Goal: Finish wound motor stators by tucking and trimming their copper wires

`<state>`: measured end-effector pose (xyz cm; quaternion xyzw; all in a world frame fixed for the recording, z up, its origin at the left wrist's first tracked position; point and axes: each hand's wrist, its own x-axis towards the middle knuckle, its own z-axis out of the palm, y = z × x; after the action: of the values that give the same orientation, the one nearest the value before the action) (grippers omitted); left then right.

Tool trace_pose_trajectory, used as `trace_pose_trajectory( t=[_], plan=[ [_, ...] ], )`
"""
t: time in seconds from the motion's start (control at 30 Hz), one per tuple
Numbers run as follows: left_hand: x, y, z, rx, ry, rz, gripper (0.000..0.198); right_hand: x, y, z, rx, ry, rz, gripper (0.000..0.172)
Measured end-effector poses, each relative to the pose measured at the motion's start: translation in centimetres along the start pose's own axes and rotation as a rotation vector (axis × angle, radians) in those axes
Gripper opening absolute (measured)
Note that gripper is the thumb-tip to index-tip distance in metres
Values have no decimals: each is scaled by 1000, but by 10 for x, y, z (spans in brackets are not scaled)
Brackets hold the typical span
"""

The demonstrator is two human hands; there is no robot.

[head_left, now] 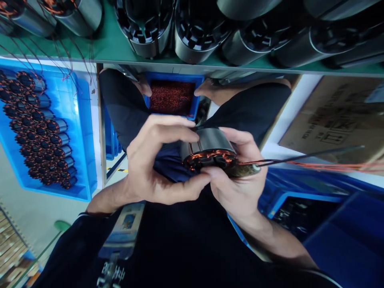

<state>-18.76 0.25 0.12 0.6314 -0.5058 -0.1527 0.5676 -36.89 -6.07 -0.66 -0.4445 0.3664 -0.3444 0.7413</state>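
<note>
A grey metal motor stator (210, 150) with copper windings at its end sits over my lap, held by both hands. My left hand (156, 160) curls round its left side, thumb below and fingers on top. My right hand (240, 180) grips it from the right and underneath. Thin red and black lead wires (315, 158) trail from the stator off to the right. A small blue bin of copper wire scraps (171, 96) stands beyond my knees.
Several large grey stators (195, 36) lie on a green shelf (108, 44) across the top. A blue tray (81, 132) at the left holds several wound stators. A cardboard box (339, 116) and blue crates (345, 232) sit at the right. A badge (124, 228) hangs on my chest.
</note>
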Motion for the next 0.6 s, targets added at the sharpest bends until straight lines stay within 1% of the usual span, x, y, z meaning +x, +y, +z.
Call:
trace_pose_trajectory(
  t=[0.1,0.23,0.33,0.4,0.43,0.53,0.6],
  plan=[
    [1,4,2,5,30,26,35,0,-4,0,-41,-18,-30,66],
    [1,-3,3,-10,56,125,44,-3,-7,-2,-142,-7,-5,64],
    [2,-3,-1,49,99,182,37,-4,-6,-3,-207,26,-6,64],
    [3,4,-10,106,36,156,27,-4,-4,-2,-232,70,-26,60],
    [3,9,-16,135,-34,111,27,-4,-3,-2,-241,93,-36,59],
    [1,23,-33,191,-254,-69,45,-4,-1,0,-238,126,-34,58],
    [-1,29,-41,214,-350,-126,48,-4,-1,1,-221,141,-12,60]
  ],
)
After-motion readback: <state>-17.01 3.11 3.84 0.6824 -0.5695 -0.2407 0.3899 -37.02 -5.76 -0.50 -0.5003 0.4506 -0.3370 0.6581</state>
